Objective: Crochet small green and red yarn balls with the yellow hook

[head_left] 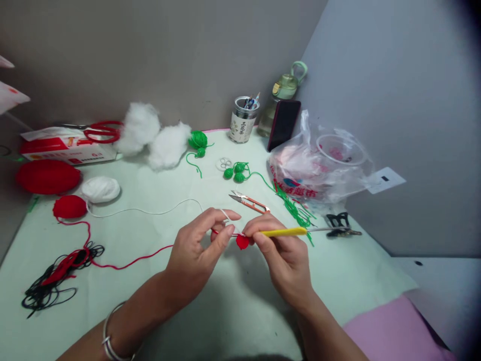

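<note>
My right hand (pixel 280 250) is closed around a crochet hook with a yellow handle (pixel 283 232). A small red crochet piece (pixel 242 241) hangs between my hands, close to my right fingertips. White yarn (pixel 225 215) runs over the index finger of my left hand (pixel 205 240), whose thumb and fingers pinch in toward the work. Red yarn (pixel 143 258) leads in from the left and passes behind that hand. The hook's tip is too small to make out among the fingers. Just beyond my hands lie orange-handled thread snips (pixel 251 201).
On the left are red yarn balls (pixel 48 176), a white yarn ball (pixel 100 189), tangled black cord (pixel 45 291), and red scissors (pixel 103 132) on a box. White stuffing (pixel 169 145), small green pieces (pixel 239 173) and a pencil can (pixel 242 123) stand behind. A plastic bag (pixel 315 165) sits right.
</note>
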The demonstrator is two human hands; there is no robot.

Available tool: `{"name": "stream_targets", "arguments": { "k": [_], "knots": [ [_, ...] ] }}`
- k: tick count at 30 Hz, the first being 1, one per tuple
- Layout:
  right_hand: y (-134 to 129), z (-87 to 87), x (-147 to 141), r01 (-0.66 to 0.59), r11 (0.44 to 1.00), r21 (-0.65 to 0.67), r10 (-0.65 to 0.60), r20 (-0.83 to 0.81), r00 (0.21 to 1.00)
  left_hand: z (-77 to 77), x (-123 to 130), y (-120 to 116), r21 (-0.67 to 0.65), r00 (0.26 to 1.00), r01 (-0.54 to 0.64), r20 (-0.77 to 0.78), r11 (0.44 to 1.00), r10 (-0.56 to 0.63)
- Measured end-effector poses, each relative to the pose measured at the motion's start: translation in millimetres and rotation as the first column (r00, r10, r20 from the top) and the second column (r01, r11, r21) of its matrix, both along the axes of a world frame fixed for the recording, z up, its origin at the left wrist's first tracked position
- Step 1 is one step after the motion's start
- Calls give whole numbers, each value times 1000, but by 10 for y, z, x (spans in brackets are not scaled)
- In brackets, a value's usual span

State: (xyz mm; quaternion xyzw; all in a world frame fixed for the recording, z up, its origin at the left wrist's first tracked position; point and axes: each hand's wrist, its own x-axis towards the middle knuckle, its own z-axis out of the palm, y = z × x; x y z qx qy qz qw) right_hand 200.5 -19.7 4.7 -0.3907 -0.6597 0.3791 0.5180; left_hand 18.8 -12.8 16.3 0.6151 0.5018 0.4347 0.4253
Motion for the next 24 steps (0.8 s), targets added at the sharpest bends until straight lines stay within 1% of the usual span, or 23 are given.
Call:
{"name": "stream_targets", "arguments": {
  "k": [1, 3, 7, 11, 14, 18, 21, 24],
  "knots": [
    [-11, -7, -14, 24, 999, 46, -24, 14, 1000, -3, 6, -6, 19, 1000, -6, -11, 1000, 6],
    [-29, -23, -39, 53, 994, 94, -55, 23, 998, -12, 29, -14, 41, 999, -31, -28, 999, 33],
    [-57, -49, -85, 97, 987, 132, -102, 35, 994, -49, 106, -50, 112, 995, -85, -36, 990, 90],
    [-79, -49, -130, 143, 974, 178, -152, 35, 988, -111, 159, -98, 158, 991, -132, 21, 979, 130],
    [-86, -47, -157, 162, 969, 188, -171, 31, 985, -134, 161, -99, 174, 987, -146, 86, 974, 133],
    [-88, -61, -178, 167, 971, 169, -171, 11, 985, -84, 130, -58, 116, 978, -131, 175, 985, 110],
    [-91, -73, -180, 179, 970, 165, -181, -5, 984, -32, 101, -39, 52, 970, -84, 233, 995, 70],
    [-98, -72, -175, 205, 966, 156, -205, -18, 979, -30, 80, -38, 19, 954, -37, 298, 999, 30]
  ]
}}
